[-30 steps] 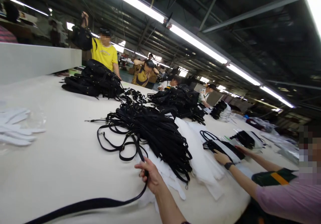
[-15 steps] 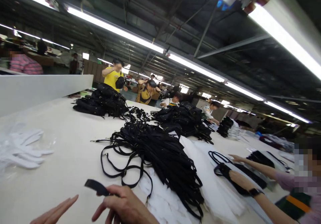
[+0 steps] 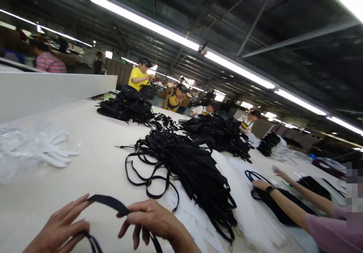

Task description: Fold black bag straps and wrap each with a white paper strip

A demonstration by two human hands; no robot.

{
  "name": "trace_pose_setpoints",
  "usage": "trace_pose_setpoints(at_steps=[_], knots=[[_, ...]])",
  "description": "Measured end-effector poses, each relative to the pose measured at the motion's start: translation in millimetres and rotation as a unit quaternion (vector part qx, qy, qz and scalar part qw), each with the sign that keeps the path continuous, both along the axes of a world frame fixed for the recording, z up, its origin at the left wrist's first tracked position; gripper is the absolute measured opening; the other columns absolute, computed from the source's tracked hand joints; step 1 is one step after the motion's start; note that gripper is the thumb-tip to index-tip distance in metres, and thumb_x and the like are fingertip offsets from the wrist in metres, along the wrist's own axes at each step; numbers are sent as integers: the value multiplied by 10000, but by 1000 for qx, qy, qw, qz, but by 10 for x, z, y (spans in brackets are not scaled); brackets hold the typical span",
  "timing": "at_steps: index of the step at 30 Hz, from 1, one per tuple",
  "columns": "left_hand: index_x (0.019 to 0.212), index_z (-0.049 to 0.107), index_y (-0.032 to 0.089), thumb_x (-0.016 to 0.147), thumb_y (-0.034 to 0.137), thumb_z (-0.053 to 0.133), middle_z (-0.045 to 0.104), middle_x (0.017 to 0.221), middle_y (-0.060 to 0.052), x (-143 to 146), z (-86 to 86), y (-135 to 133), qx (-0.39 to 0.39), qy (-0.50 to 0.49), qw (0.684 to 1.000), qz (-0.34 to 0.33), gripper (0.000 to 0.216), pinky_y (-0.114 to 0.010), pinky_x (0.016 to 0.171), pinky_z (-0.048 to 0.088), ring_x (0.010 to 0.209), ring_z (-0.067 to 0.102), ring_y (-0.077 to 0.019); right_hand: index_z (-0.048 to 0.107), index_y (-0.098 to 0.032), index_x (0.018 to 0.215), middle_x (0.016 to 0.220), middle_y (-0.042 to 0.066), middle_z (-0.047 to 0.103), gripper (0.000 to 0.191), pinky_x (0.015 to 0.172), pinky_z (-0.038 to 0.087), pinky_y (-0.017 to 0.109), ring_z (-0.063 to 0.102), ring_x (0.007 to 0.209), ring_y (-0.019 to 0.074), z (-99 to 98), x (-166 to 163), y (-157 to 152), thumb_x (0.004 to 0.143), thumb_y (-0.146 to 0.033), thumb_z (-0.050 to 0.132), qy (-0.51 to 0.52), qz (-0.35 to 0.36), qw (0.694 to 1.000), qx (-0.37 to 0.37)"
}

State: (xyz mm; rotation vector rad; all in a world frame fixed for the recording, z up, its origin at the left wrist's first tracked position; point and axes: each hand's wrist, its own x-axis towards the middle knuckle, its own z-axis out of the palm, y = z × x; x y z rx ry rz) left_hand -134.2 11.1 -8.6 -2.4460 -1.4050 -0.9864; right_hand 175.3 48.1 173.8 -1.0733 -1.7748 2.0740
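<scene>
A black strap (image 3: 109, 201) arches between my two hands above the white table. My right hand (image 3: 159, 221) pinches it between thumb and fingers, and a further length hangs down below that hand. My left hand (image 3: 61, 224) has the strap at its fingertips, and a dark doubled length comes out beneath the thumb; part of the grip is hidden. Just beyond my right hand, a loose strap (image 3: 150, 195) lies in curves beside a large bundle of black straps (image 3: 195, 177) with metal clips.
White gloves (image 3: 55, 149) in clear plastic lie at left. Black bags (image 3: 127, 105) are heaped at the back, with another black pile (image 3: 218, 130) right of them. White sheets (image 3: 249, 200) lie under the bundle's right side. At right, a co-worker's arms (image 3: 286, 204) reach over a black bag.
My left hand has come up to the strap, which now spans both hands. The view has swung slightly left. The co-worker in yellow has lowered a black bag to the pile.
</scene>
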Motion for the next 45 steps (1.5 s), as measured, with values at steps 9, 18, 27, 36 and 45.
trace_pose_setpoints(at_steps=[9, 18, 27, 36, 45], knots=[[1016, 669, 311, 955, 296, 514, 739, 1086, 6, -127, 133, -226, -194, -39, 980, -6, 167, -283, 941, 534, 1036, 672, -171, 690, -169, 1024, 1024, 63, 738, 307, 416, 378, 142, 628, 564, 70, -405, 18, 159, 874, -317, 467, -125, 27, 988, 84], [1012, 704, 379, 906, 435, 565, 727, 1155, 36, -659, -19, -332, -267, 14, 964, -9, 183, -254, 942, 573, 1082, 688, -174, 713, -187, 988, 849, 33, 727, 289, 577, 443, 200, 623, 688, 125, -1224, 378, 197, 813, -258, 494, -257, -89, 941, 203], [1005, 730, 376, 871, 541, 546, 716, 1260, 7, -873, -379, -405, -221, -7, 974, 44, 281, -325, 947, 590, 1092, 716, -229, 733, -242, 1027, 1037, 49, 737, 273, 915, 460, 277, 638, 991, 187, -1306, 517, 146, 850, -255, 525, -307, -151, 881, 325], [1047, 675, 346, 914, 508, 527, 709, 1193, 14, -733, -240, -428, -272, -18, 959, 80, 257, -279, 988, 547, 1125, 670, -187, 640, -257, 1258, 1251, 50, 684, 384, 1032, 474, 351, 628, 1158, 209, -1356, 589, 86, 886, -264, 547, -303, -136, 865, 377], [1080, 591, 293, 932, 389, 539, 697, 1104, -17, -635, -78, -429, -283, -71, 955, 57, 184, -319, 945, 548, 1060, 658, -197, 628, -284, 1253, 1388, 82, 613, 442, 1144, 369, 527, 517, 1327, 288, -1290, 535, -406, 836, -405, 705, -212, 8, 845, 492]])
